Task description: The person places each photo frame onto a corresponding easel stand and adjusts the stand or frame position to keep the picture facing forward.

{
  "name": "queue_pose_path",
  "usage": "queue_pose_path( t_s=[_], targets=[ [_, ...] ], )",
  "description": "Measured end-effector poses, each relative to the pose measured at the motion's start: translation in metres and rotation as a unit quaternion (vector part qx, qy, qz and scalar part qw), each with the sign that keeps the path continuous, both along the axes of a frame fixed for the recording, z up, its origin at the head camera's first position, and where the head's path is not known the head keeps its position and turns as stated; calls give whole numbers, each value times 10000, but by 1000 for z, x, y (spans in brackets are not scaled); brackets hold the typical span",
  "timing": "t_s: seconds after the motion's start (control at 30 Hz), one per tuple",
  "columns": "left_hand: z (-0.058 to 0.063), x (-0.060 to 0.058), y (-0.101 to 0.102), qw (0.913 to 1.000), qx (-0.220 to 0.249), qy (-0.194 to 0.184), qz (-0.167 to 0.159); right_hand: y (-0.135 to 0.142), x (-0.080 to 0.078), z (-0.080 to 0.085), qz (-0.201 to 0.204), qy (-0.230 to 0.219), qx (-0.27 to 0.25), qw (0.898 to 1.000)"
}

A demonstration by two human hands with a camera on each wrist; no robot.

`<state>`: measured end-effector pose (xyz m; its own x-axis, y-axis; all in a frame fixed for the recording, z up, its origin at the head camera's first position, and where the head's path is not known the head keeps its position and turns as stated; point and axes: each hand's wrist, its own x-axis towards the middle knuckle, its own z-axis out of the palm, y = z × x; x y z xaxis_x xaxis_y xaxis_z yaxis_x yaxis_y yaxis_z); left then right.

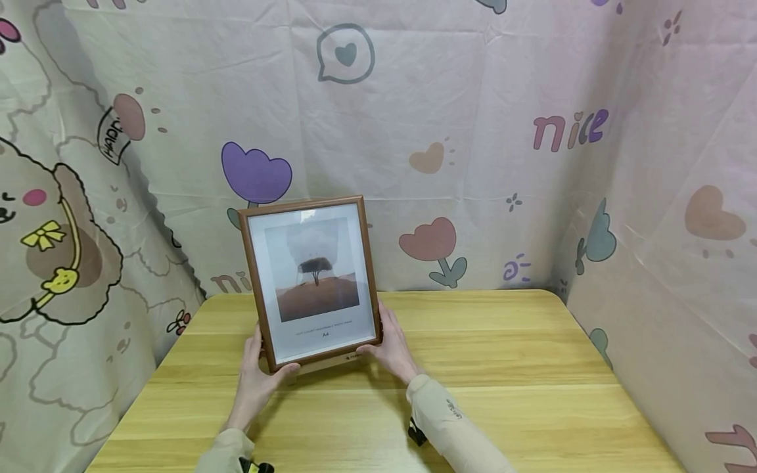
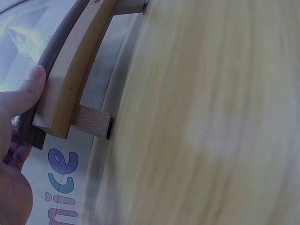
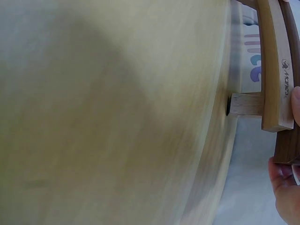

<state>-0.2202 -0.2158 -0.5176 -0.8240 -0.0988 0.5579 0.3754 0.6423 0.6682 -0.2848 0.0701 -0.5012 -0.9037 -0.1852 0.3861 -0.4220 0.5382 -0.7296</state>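
Note:
A brown wooden picture frame [image 1: 319, 341] with a tree print under its glass leans slightly, its lower edge toward me. My left hand [image 1: 254, 381] grips its lower left corner, thumb over the bottom edge. At the lower right corner my right hand [image 1: 393, 345] holds it the same way. Along the bottom runs a lighter wooden stand bar [image 1: 328, 363], with printed lettering visible in the right wrist view. Short wooden feet with dark end pads extend from the bar: one foot [image 2: 91, 121] shows in the left wrist view, another foot [image 3: 246, 104] in the right.
The wooden table [image 1: 503, 368] stretches out below and to both sides of the frame. Behind it hangs a patterned cloth [image 1: 355, 125], which continues along the left and right sides. Dark wrist devices [image 1: 416, 432] sit at the beige sleeves [image 1: 449, 420].

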Motion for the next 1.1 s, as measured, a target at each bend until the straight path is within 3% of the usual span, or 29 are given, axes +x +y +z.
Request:
queue_pose_path(
  t_s=[0.23, 0.5, 0.87, 1.1],
  targets=[
    [-3, -2, 0, 10000, 21, 56, 21, 0, 0, -1, -9, -45, 13, 10000],
    [-3, 0, 0, 9997, 10, -200, 130, 2, 1, 0, 68, -255, 46, 9996],
    [3, 10, 0, 9951, -292, -858, 406, 11, 4, -3, 312, -379, 66, 9988],
    [9, 15, -1, 9877, -381, -1458, 428, 14, 4, -2, 706, -627, -232, 9953]
  ],
)
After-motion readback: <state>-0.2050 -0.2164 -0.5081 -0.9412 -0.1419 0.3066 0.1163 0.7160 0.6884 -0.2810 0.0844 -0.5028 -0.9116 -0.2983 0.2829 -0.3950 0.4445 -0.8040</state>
